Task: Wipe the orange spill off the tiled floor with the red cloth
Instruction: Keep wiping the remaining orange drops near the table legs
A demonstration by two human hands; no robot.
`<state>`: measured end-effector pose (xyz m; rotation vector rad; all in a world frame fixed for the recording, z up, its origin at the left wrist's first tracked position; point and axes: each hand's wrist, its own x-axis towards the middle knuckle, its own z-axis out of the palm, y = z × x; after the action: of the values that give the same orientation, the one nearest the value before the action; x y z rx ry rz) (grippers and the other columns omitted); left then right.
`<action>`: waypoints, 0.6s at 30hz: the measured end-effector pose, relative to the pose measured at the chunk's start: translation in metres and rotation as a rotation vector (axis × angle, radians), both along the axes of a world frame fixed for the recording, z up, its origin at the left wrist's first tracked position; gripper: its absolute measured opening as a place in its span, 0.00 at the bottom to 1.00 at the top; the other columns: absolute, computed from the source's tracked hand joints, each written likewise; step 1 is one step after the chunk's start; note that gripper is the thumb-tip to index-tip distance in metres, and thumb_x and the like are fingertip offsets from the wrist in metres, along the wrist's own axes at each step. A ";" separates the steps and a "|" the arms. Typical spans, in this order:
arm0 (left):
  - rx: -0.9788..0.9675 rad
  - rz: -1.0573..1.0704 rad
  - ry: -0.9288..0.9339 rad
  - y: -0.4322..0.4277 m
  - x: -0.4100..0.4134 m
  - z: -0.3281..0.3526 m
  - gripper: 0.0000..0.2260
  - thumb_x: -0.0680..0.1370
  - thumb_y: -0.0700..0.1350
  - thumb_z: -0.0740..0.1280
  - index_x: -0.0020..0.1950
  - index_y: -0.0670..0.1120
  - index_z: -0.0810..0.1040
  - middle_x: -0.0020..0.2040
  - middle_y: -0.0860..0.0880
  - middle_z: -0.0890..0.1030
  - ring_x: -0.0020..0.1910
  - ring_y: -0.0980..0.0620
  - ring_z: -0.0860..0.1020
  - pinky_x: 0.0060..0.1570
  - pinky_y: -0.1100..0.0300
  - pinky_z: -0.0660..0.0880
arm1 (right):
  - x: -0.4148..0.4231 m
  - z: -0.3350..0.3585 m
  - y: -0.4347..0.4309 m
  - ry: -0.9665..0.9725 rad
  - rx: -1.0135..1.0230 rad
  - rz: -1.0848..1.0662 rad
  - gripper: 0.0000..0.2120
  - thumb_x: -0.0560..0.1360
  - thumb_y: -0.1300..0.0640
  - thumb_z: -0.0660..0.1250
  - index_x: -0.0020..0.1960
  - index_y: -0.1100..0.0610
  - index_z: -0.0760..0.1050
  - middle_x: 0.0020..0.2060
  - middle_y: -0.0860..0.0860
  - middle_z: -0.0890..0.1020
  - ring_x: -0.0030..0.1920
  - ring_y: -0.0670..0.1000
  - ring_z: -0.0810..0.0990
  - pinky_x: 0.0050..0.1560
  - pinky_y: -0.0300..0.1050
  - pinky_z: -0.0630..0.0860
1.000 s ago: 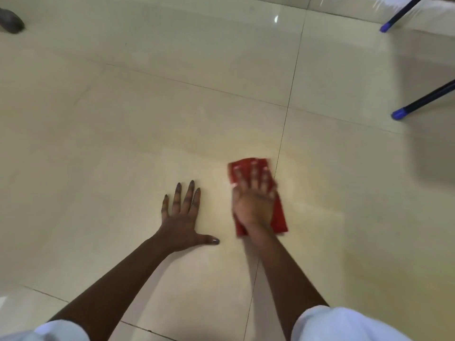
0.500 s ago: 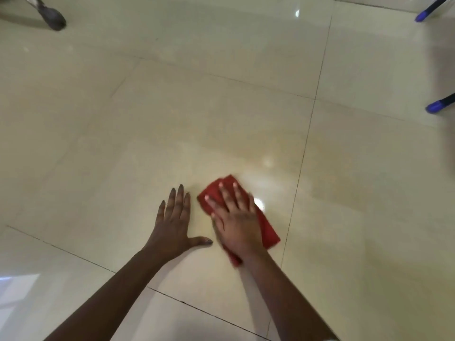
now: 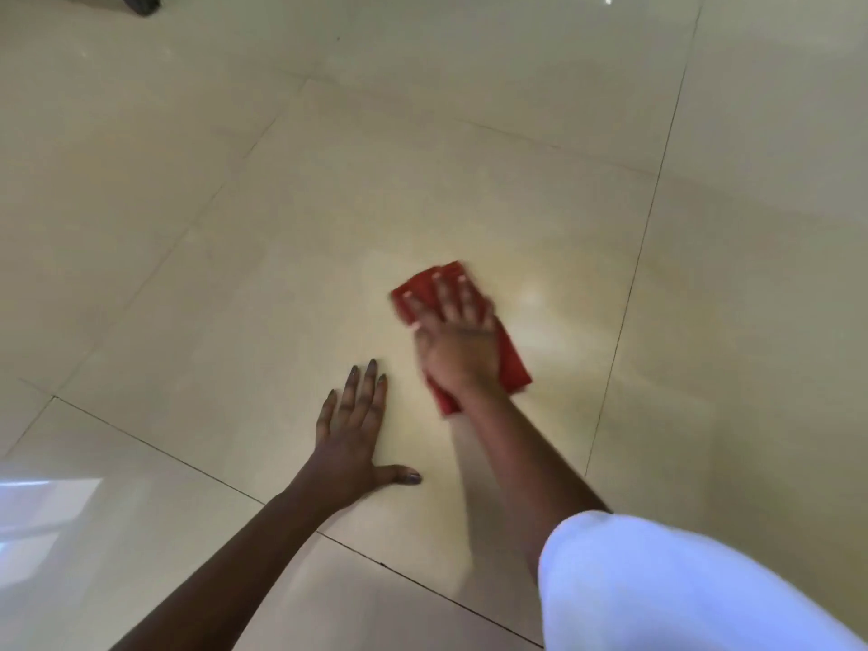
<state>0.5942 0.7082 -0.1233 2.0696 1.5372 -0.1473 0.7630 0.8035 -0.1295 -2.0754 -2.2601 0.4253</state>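
Note:
A folded red cloth [image 3: 514, 364] lies flat on the cream tiled floor [image 3: 422, 190]. My right hand [image 3: 458, 340] presses down on it with fingers spread, covering most of it. My left hand [image 3: 352, 439] rests flat on the tile just left of and nearer than the cloth, palm down, fingers apart, holding nothing. A faint yellowish wet sheen [image 3: 535, 298] shows on the tile to the right of the cloth; no distinct orange patch is visible. Hand and cloth are motion-blurred.
Dark grout lines cross the floor, one [image 3: 629, 298] running just right of the cloth. A dark rubber foot of some furniture [image 3: 138, 2] shows at the top left edge. My white sleeve [image 3: 681, 584] fills the lower right corner.
My right hand has slid the red cloth away from me and a little to the right across the tile. My left hand stays planted. The camera has shifted, and the blue-tipped legs have left the view.

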 end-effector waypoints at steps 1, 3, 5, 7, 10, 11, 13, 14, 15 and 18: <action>0.002 0.024 -0.029 -0.001 0.001 0.002 0.58 0.59 0.77 0.59 0.70 0.49 0.26 0.71 0.53 0.24 0.70 0.57 0.24 0.69 0.58 0.29 | -0.019 0.001 -0.015 0.016 0.006 0.084 0.23 0.79 0.45 0.46 0.74 0.39 0.54 0.77 0.50 0.49 0.76 0.57 0.44 0.73 0.62 0.43; 0.005 0.080 -0.069 -0.004 0.001 0.004 0.61 0.57 0.75 0.62 0.69 0.49 0.25 0.71 0.53 0.24 0.70 0.56 0.25 0.69 0.61 0.30 | -0.034 0.003 -0.052 0.057 -0.002 0.167 0.22 0.78 0.44 0.47 0.72 0.39 0.58 0.77 0.49 0.53 0.76 0.56 0.46 0.73 0.63 0.45; -0.001 0.099 -0.076 -0.002 0.003 0.006 0.62 0.56 0.74 0.65 0.70 0.48 0.27 0.71 0.52 0.26 0.70 0.54 0.25 0.70 0.58 0.33 | -0.019 0.006 -0.094 0.071 0.020 0.211 0.21 0.77 0.45 0.50 0.70 0.39 0.63 0.75 0.48 0.60 0.75 0.56 0.53 0.72 0.63 0.51; -0.007 0.081 -0.033 0.001 0.004 0.007 0.61 0.57 0.74 0.65 0.69 0.48 0.27 0.70 0.52 0.26 0.70 0.53 0.24 0.70 0.57 0.32 | 0.018 0.006 -0.128 0.032 0.019 0.151 0.21 0.75 0.46 0.53 0.68 0.39 0.67 0.72 0.49 0.66 0.73 0.56 0.62 0.70 0.62 0.57; 0.001 0.022 -0.005 -0.004 0.006 0.007 0.60 0.56 0.77 0.59 0.70 0.48 0.27 0.71 0.51 0.26 0.70 0.54 0.25 0.69 0.58 0.31 | 0.095 0.007 -0.135 -0.068 -0.002 -0.120 0.24 0.75 0.46 0.48 0.70 0.41 0.65 0.73 0.52 0.64 0.73 0.58 0.60 0.70 0.62 0.55; 0.002 -0.030 0.010 -0.009 0.008 0.006 0.60 0.56 0.79 0.56 0.70 0.47 0.28 0.71 0.51 0.26 0.70 0.53 0.25 0.69 0.58 0.31 | 0.112 0.008 -0.128 -0.091 -0.029 -0.221 0.24 0.77 0.45 0.47 0.72 0.41 0.61 0.75 0.52 0.59 0.75 0.58 0.55 0.71 0.62 0.53; 0.010 -0.123 0.051 -0.023 0.012 0.004 0.59 0.57 0.81 0.52 0.71 0.46 0.29 0.72 0.48 0.27 0.71 0.50 0.26 0.71 0.56 0.32 | 0.116 0.006 -0.117 -0.092 -0.074 -0.367 0.24 0.79 0.45 0.48 0.74 0.39 0.53 0.77 0.51 0.53 0.76 0.57 0.48 0.72 0.62 0.49; 0.017 -0.141 0.065 -0.028 0.013 0.002 0.58 0.58 0.81 0.48 0.72 0.45 0.30 0.72 0.47 0.28 0.71 0.49 0.27 0.71 0.55 0.33 | 0.103 0.006 -0.119 -0.082 -0.064 -0.368 0.24 0.79 0.45 0.50 0.74 0.39 0.53 0.77 0.51 0.52 0.76 0.57 0.48 0.72 0.62 0.49; 0.022 -0.153 0.069 -0.033 0.016 0.002 0.57 0.58 0.82 0.44 0.72 0.44 0.32 0.72 0.47 0.28 0.72 0.48 0.27 0.71 0.56 0.33 | 0.087 0.006 -0.130 -0.069 -0.019 -0.311 0.24 0.78 0.46 0.53 0.74 0.40 0.56 0.76 0.52 0.55 0.76 0.58 0.50 0.72 0.62 0.50; 0.043 -0.230 0.063 -0.049 0.025 0.005 0.54 0.61 0.81 0.41 0.72 0.45 0.31 0.73 0.47 0.28 0.73 0.49 0.28 0.70 0.59 0.29 | 0.051 0.001 -0.188 -0.028 0.080 -0.024 0.22 0.77 0.46 0.54 0.71 0.38 0.62 0.74 0.50 0.62 0.74 0.57 0.57 0.71 0.61 0.55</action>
<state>0.6196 0.6596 -0.1188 2.2920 1.3441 -0.2702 0.8141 0.6156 -0.1288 -2.0809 -2.2255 0.3008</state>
